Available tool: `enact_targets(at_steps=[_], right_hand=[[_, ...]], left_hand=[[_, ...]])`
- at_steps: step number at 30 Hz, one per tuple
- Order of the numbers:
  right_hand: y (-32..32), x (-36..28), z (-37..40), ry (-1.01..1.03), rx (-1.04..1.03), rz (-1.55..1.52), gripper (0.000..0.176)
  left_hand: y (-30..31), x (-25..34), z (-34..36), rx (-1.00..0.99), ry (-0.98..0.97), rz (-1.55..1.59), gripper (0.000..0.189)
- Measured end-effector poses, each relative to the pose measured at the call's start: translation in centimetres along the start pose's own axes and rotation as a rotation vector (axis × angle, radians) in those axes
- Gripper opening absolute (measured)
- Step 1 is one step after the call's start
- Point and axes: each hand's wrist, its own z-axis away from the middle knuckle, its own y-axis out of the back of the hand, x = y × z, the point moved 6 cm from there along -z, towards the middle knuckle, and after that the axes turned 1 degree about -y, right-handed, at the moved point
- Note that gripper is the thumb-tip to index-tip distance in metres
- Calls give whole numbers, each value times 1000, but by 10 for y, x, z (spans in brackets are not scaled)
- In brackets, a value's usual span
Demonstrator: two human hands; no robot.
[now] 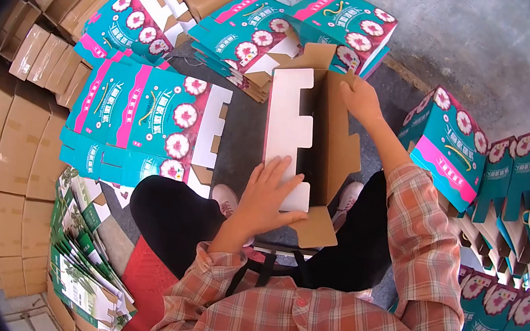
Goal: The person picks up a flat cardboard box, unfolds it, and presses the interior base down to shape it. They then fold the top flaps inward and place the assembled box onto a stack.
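An opened-out cardboard box stands between my knees, its brown inside facing up. Along its left edge runs a white notched flap, and brown end flaps stick out at the far and near ends. My left hand lies on the near part of the white flap with fingers spread, the thumb by the near brown flap. At the far right corner my right hand grips the box's edge, fingers bent round the cardboard. The box's printed outside is mostly hidden.
Flat teal-and-pink printed cartons lie in stacks to the left and ahead. Formed teal boxes stand on the right beside rows of others. Brown cartons are piled along the left. Green-and-white flat cartons lie near left. A grey wall rises behind.
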Motion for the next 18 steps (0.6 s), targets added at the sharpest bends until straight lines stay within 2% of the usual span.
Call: enact_targets(at_steps=[2,4,6,8,11,12,14,15,17,18], right_hand=[[-1,-1,1,13,4,-8,33],[2,-3,3,17,-27,-88,41],[-1,1,1,-2,-17,-63,36],[-3,6,0,-21,-6,-38,31],[-4,9,0,-52,-25,-102,31],[-5,7,2,-69,-60,-151,36],[-8,2,3,-75,-99,-201,42],[-8,1,3,-79,-110,-200,42],[-6,0,4,-83,-120,-194,42],[-4,0,4,-85,-119,-179,43]], left_hand=[[-7,-5,1,-20,15,-59,65],[-11,-7,2,-15,17,-55,63],[-8,-7,4,-4,17,-51,62],[-3,-4,13,-64,4,180,59],[3,9,28,-91,-44,177,57],[-2,11,30,-92,-43,175,57],[-12,10,31,32,11,13,49],[-21,11,29,37,15,10,49],[-24,12,25,260,104,-3,43],[-27,15,22,262,104,-1,43]])
